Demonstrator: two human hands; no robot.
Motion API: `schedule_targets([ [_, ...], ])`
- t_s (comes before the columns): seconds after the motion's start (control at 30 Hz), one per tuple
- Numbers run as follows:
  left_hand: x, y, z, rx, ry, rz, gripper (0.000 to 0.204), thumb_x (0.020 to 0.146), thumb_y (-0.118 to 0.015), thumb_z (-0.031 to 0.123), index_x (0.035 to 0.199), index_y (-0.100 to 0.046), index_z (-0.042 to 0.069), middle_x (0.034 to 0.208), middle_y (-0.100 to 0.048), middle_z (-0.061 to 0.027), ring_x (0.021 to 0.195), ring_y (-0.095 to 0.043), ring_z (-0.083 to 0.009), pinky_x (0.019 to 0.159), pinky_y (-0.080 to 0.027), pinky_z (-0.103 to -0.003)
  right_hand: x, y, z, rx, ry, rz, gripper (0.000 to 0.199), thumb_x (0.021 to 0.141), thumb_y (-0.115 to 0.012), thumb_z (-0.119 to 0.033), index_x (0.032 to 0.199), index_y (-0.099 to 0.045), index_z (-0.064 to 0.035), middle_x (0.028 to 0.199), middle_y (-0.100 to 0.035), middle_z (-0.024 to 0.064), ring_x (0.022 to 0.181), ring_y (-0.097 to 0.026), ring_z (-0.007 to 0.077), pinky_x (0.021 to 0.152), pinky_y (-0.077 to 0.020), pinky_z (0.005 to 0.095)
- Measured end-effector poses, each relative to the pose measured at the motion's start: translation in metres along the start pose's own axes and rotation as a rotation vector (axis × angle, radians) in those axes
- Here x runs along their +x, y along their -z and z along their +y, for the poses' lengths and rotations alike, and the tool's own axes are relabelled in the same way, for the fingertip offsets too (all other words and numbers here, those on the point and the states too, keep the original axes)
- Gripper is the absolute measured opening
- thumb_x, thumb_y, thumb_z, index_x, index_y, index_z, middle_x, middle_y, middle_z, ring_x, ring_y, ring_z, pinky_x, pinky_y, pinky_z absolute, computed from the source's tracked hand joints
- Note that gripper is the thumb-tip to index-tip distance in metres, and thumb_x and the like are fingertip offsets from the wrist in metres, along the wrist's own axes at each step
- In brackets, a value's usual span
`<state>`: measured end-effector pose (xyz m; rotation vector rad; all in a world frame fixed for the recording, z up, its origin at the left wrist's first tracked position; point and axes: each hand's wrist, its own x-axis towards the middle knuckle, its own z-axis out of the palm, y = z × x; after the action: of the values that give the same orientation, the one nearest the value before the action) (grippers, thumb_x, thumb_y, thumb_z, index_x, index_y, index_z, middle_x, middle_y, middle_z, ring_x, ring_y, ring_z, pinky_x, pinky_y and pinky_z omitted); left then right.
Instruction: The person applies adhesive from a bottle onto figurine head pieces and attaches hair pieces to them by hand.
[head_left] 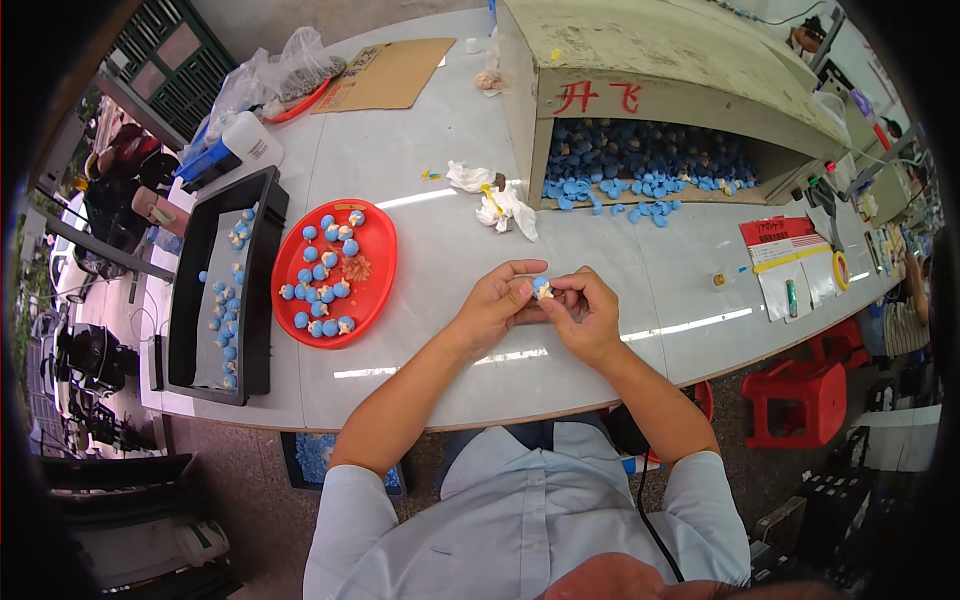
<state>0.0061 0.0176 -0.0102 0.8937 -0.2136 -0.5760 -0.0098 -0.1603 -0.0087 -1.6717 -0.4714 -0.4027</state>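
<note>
Head view: left hand (492, 298) and right hand (585, 312) together pinch a tiny blue-and-white piece (541, 288) above the surface (450, 250), probably light and rigid, best held by its sides.

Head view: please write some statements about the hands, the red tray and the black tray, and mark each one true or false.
1. Both hands, the left hand and the right hand, hold one small blue and white piece between the fingertips. True.
2. The red tray is empty. False: it holds many small blue and white pieces.
3. The black tray lies to the left of the red tray. True.
4. The big box at the back of the table holds red pieces. False: the pieces in its opening are blue.
5. The hands rest inside the red tray. False: they are right of it, above the white table.
</note>
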Motion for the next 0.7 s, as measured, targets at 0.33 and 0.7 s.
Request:
schedule_targets([
  [0.33,-0.001,0.0,0.003,0.179,-0.188,0.137,0.052,0.085,-0.073,0.008,0.127,-0.045,-0.002,0.111,-0.063,-0.0145,0.105,-0.063,-0.0196,0.093,-0.054,-0.035,0.003,0.002,-0.008,-0.041,-0.043,-0.076,0.021,0.081,-0.068,0.003,0.1,-0.061,-0.0015,0.079,-0.053,0.0014,0.067,-0.049,0.0077,0.055,-0.0393,0.0219],
  [0.7,0.0,-0.002,0.0,0.331,-0.243,0.207,0.029,0.087,-0.069,0.005,0.113,-0.06,-0.004,0.109,-0.065,-0.014,0.1,-0.064,-0.0189,0.091,-0.054,-0.032,0.012,0.01,-0.005,0.435,-0.583,-0.139,0.016,0.093,-0.059,-0.009,0.107,-0.056,-0.0002,0.084,-0.061,0.0035,0.064,-0.056,0.0056,0.055,-0.0438,0.0191],
])
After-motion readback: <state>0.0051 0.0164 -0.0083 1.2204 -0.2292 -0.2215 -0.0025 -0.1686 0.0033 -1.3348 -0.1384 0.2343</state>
